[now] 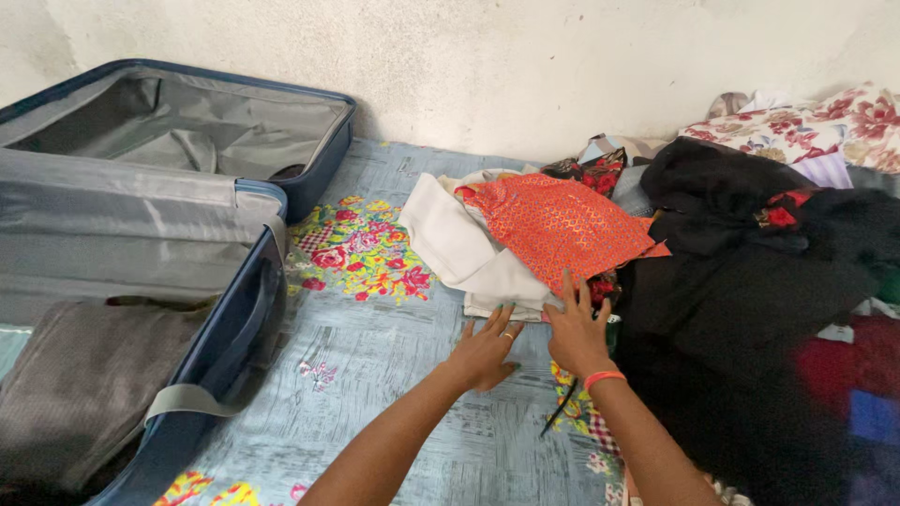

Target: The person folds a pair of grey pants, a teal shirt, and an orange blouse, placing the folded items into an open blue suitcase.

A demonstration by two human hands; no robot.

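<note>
Both hands, left hand and right hand, lay flat and unclenched, seemingly touching the cream cloth at centre frame. The orange garment (loosely piled on top) could slide off if the cloth were tugged.

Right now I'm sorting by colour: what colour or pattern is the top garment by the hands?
Orange-red garment with a fine pale dotted print, seen in the head view.

We are seeing matt woven cloth: the orange garment and bedsheet. The suitcase is showing a smooth plastic shell and faintly shiny grey lining.
</note>
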